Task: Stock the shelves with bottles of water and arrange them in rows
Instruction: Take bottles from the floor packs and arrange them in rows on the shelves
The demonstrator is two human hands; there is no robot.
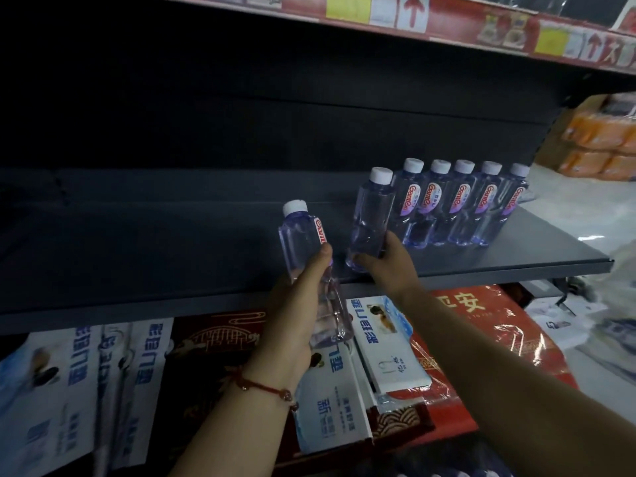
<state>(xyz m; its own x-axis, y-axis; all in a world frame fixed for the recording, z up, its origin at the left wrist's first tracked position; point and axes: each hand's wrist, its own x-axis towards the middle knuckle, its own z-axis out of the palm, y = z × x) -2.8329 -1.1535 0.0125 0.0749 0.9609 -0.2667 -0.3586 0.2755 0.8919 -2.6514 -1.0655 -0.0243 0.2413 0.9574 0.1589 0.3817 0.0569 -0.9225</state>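
Right hand (385, 259): closed around the lower body of a water bottle (370, 218). Thumb on the near face, fingers wrapped behind. The bottle's base rests at or just above the dark shelf (172, 242), near its front edge; contact cannot be confirmed. Long axis near vertical, leaning slightly right at the top. White cap points up. The label is turned away from the camera, so the clear body shows.

Left hand (303, 304): closed around the middle of a second water bottle (309, 263), held in front of the shelf edge and not resting on anything. Long axis tilted, cap end up and to the left, base end down and to the right, below shelf level. White cap on. The red-lettered label faces right. A red cord bracelet (261, 387) sits on this wrist.

Row of bottles (461, 204): five upright bottles stand on the shelf just to the right of the right-hand bottle, side by side and touching or nearly so. All caps up, labels toward the front. The row runs along the shelf's right end.

All bottles are capped and hold clear liquid.

Lower level: flat blue-and-white packages (385, 339) and a red package (481, 325) lie below the shelf.
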